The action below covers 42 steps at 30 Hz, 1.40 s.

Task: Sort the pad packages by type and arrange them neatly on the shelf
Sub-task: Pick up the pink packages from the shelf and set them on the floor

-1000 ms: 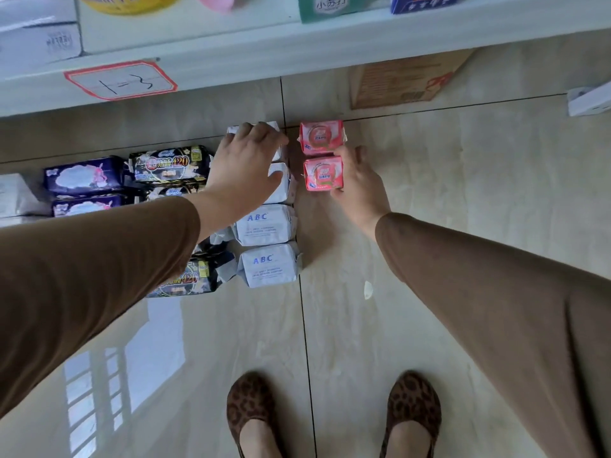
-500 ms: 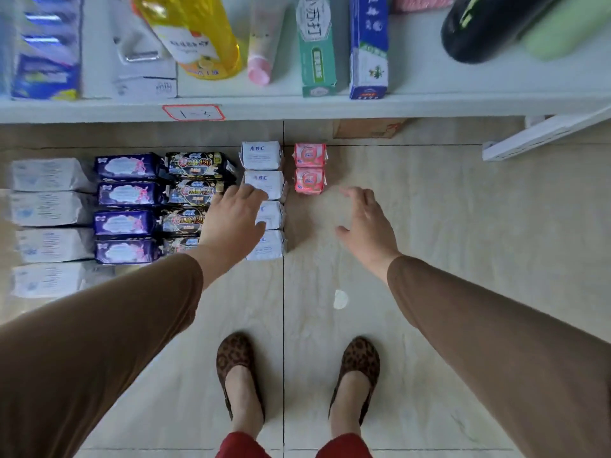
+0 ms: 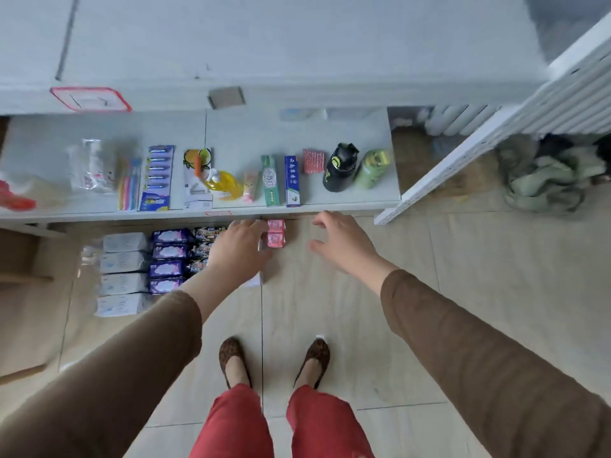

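On the tiled floor just below the front edge of the lower shelf, the pad packages lie in columns grouped by kind: white packs farthest left, purple packs next, dark printed packs beside those, and two small pink packs at the right end, one stacked behind the other with their long sides running left to right. The left hand hovers palm-down over the columns near the pink pair, fingers relaxed and holding nothing; it hides whatever packages lie beneath it (only a pale corner shows at its wrist side). The right hand hangs apart over bare tile to the right of the pink packs, fingers spread and loosely bent, also empty. The relation that matters is this: the pink packs sit between the two hands, just beside the left fingertips and farther from the right palm, so the left hand is the nearer one, though the right hand has the clearer line in from the open side. In my judgement, the sorting by type looks largely done on the floor, and any lift to the shelf would go forward and up from there.
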Available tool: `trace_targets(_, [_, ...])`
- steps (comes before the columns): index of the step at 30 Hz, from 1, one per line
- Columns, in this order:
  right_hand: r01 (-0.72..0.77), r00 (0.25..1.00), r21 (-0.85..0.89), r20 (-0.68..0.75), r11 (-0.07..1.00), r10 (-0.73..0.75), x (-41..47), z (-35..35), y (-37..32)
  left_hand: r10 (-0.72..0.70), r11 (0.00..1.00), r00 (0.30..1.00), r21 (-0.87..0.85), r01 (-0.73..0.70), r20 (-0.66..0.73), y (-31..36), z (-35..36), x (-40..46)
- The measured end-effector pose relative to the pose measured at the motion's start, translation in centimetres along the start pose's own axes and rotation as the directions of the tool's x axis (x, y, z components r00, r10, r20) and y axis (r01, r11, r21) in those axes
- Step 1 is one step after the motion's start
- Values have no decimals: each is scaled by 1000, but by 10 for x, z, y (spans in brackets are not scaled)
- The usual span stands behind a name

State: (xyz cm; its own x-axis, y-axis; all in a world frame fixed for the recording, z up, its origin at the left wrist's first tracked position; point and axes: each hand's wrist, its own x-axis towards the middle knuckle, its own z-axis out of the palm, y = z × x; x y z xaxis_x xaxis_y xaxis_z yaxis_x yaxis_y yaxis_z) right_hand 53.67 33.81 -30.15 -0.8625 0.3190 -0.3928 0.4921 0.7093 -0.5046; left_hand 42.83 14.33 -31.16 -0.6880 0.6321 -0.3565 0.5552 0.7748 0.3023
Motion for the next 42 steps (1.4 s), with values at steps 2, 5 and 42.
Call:
trace_targets(2, [57,997,-5,-47,998,-57,-19,-47,-24,42,999,996,3,-42,-75,23,-50,-14])
trace_targets(5, [144,978,4,-153,990,-142,-33,-113,-58,76,997,983,-9,-79,-166,43,-120,-26])
trace_targets(42, [139,889,-186,-409,973,-205,377,-355,-168,-23,968,932,-241,-70,-362,64,-451,425])
